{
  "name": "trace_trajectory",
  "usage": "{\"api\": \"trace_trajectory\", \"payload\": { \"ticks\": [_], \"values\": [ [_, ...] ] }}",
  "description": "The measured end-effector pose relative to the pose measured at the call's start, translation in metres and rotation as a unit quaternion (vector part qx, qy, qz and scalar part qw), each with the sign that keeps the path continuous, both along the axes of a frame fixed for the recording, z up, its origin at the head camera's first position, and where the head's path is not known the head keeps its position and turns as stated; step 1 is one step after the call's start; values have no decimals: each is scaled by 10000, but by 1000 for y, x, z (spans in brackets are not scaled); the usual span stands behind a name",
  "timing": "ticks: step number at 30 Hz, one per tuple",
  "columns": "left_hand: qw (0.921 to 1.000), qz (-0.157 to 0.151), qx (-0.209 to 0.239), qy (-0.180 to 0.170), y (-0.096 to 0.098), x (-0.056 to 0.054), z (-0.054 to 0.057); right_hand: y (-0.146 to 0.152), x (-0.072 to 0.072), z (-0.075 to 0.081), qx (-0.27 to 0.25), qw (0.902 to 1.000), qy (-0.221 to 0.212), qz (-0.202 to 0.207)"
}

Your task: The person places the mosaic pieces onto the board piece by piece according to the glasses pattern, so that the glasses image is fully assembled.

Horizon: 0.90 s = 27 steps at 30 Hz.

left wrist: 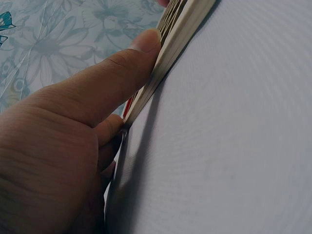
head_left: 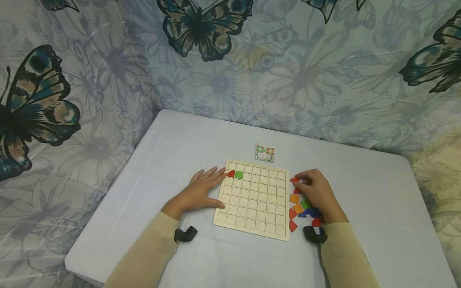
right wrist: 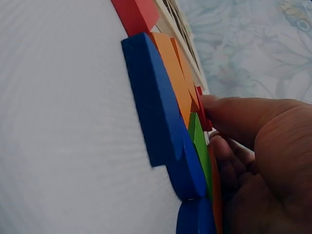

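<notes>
A pale wooden grid board [head_left: 257, 204] lies on the table. A red quarter-circle piece [head_left: 231, 173] and a green square piece [head_left: 239, 175] sit side by side in its upper left cells. My left hand [head_left: 199, 191] rests at the board's left edge with fingers spread; its thumb [left wrist: 146, 41] touches the rim. Beyond the board's right side, my right hand [head_left: 317, 192] pinches a red rounded piece [head_left: 294, 180] between thumb and index finger. Under and beside that hand lie loose pieces, including an orange square [head_left: 294, 199], a green piece [head_left: 305, 205] and blue pieces [right wrist: 151, 97], some partly hidden.
A small printed pattern card [head_left: 265, 153] lies behind the board. White cloth covers the table [head_left: 173, 140], which stands against a butterfly-patterned wall hanging [head_left: 223, 84]. More red pieces [head_left: 293, 226] lie close to the board's lower right edge.
</notes>
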<state>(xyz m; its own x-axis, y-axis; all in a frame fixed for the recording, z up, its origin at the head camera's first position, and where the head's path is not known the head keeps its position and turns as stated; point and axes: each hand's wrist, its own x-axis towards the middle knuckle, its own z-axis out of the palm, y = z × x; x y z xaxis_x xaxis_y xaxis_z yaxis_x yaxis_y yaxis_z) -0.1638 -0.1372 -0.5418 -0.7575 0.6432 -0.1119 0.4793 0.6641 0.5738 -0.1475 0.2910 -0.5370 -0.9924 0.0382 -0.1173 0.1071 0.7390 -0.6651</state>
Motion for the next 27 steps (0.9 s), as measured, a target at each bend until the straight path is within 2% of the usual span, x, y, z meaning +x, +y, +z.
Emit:
{"api": "trace_trajectory", "payload": {
  "ticks": [9,17,22,27],
  "values": [
    [10000,59,-11,-47,1,1,1,0,0,2,-65,9998,-140,-124],
    [10000,42,-11,-6,1,0,0,-2,3,4,-242,9996,-36,-116],
    [10000,38,9,-20,1,0,1,-3,2,3,-281,9988,-115,-373],
    [10000,43,-25,-36,1,1,1,-4,2,10,-388,9967,-171,-685]
  ]
}}
